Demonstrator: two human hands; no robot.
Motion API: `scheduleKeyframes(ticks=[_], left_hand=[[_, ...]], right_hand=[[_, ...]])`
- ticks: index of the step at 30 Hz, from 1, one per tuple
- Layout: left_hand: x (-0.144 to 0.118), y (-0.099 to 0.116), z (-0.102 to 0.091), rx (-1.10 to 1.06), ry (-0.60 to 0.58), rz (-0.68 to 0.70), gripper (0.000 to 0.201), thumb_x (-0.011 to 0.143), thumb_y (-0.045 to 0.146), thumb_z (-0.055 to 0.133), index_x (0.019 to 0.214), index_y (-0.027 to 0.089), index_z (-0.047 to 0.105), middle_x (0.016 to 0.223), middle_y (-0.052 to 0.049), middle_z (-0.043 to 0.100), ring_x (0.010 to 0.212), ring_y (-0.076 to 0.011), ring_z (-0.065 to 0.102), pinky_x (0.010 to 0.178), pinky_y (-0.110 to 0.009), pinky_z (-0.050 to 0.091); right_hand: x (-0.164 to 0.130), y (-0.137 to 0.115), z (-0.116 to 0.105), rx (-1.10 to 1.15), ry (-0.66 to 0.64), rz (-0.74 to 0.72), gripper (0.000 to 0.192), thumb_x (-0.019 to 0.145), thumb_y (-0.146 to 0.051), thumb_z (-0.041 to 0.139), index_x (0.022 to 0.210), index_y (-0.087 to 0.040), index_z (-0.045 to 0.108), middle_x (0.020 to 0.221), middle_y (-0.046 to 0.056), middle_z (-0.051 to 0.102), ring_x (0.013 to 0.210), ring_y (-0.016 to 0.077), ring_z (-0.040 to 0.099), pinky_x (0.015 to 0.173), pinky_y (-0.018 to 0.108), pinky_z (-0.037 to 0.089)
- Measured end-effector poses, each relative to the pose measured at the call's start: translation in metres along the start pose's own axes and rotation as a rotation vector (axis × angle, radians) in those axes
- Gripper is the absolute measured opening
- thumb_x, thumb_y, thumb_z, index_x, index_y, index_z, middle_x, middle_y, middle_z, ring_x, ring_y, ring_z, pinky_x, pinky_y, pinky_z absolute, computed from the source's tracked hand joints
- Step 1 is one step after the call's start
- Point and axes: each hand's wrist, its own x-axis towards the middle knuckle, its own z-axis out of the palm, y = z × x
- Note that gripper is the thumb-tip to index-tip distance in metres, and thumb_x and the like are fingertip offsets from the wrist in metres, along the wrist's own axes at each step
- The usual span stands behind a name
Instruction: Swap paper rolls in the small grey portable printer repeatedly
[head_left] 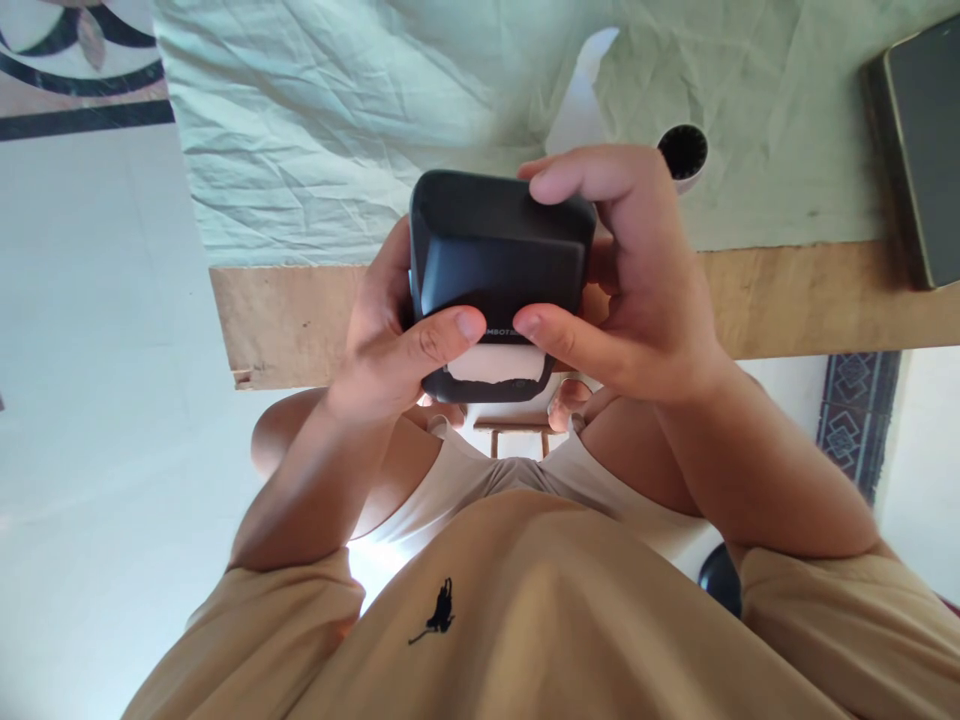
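Note:
Both hands hold a black handheld label printer (pixel 501 270) above the table's near edge. Part of the lettering "MBOT" shows on its face, and a pale area fills the opening at its lower end. My left hand (pixel 397 325) grips the left side, thumb on the front and the other fingers mostly hidden behind. On the right side, my right hand (pixel 637 270) has its thumb near the lettering and its index finger over the upper right corner. Behind the printer, a curled white paper strip (pixel 581 105) and a small white roll with a dark hollow core (pixel 682 158) rest on the cloth.
A pale green wrinkled cloth (pixel 315 130) covers the table, leaving a bare wooden edge (pixel 810 300) in front. At the far right lies a dark flat device (pixel 926 150). My legs are folded below the table edge, near a small wooden frame (pixel 517 428).

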Motion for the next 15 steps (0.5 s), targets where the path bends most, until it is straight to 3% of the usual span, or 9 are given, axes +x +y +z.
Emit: scheduleKeyframes(ticks=[3, 11, 15], left_hand=[[0.0002, 0.0022, 0.0023, 0.039, 0.015, -0.034, 0.041, 0.081, 0.032, 0.069, 0.121, 0.024, 0.071, 0.093, -0.007, 0.066, 0.072, -0.0198, 0.064, 0.056, -0.031, 0.047], [0.0004, 0.0081, 0.006, 0.074, -0.001, -0.076, 0.041, 0.083, 0.037, 0.065, 0.122, 0.027, 0.068, 0.083, -0.005, 0.062, 0.052, -0.0143, 0.056, 0.04, -0.026, 0.04], [0.0012, 0.0071, 0.0047, 0.059, -0.003, -0.068, 0.043, 0.079, 0.035, 0.07, 0.121, 0.025, 0.068, 0.086, -0.005, 0.064, 0.059, -0.0175, 0.062, 0.044, -0.027, 0.043]], right_hand=[[-0.001, 0.0, 0.0002, 0.019, 0.001, 0.018, 0.046, 0.087, -0.045, 0.07, 0.125, -0.028, 0.051, 0.132, 0.006, 0.06, 0.125, 0.0222, 0.058, 0.092, 0.037, 0.062], [-0.0012, -0.0024, -0.0011, 0.02, -0.008, 0.027, 0.046, 0.086, -0.041, 0.072, 0.125, -0.028, 0.052, 0.13, 0.005, 0.059, 0.127, 0.0204, 0.056, 0.111, 0.044, 0.055], [-0.001, -0.0005, -0.001, 0.045, -0.014, 0.013, 0.049, 0.085, -0.039, 0.074, 0.127, -0.026, 0.052, 0.131, 0.006, 0.058, 0.127, 0.0204, 0.056, 0.111, 0.043, 0.055]])
